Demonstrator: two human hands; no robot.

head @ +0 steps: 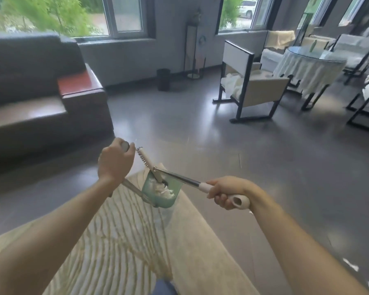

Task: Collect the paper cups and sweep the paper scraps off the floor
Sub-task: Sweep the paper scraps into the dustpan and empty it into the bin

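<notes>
A big dark sofa (pixel 30 86) with a red-brown armrest sits on the left. A pale rug (pixel 119 241) with wavy lines lies near, on the grey floor (pixel 264 167). A small black bin (pixel 163 79) stands far back by the wall, under the windows (pixel 124 15). On the right are cream chairs (pixel 251 86) with black frames and a round table (pixel 313 62) with a cloth.

Sofa (pixel 30 86) cut off left.

Wide open grey floor (pixel 200 128) straight ahead; sofa (pixel 41 99) blocks the left, chairs (pixel 251 81) and round table (pixel 313 67) crowd the right.
</notes>
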